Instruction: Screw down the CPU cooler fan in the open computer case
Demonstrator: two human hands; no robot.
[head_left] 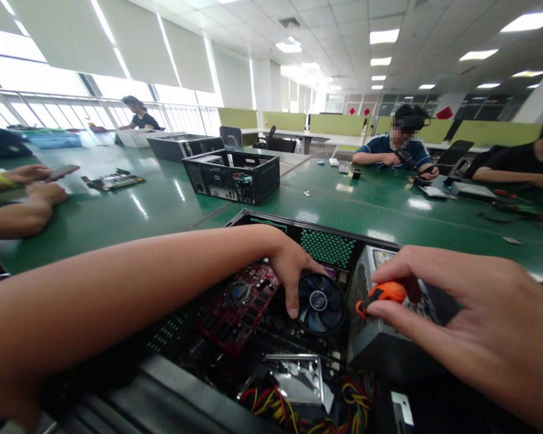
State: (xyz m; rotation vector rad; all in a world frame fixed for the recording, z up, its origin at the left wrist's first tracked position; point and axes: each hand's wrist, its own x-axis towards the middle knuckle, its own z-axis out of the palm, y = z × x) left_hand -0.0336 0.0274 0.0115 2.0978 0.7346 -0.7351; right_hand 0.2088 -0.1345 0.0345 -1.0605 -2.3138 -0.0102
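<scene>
An open black computer case (375, 241) lies in front of me. My left hand (294, 268) reaches into it, thumb and fingers closed around the left and upper edge of a round black cooling fan (318, 301); some fingertips are hidden behind it. Left of the fan sits a red graphics card (239, 301). My right hand (461, 313) pinches an orange and black screwdriver handle (384, 293) above the grey power supply (366, 343); no shaft can be made out. Below the fan are a shiny metal bracket (298, 380) and bundled coloured cables (353, 404).
Across the green table (172, 211) stands another black case (230, 178), with a grey case (181, 144) behind it. A circuit board (113, 179) lies left, near another person's hands (45, 187). At right, a person in blue (371, 150) handles parts beside a flat metal box (473, 191).
</scene>
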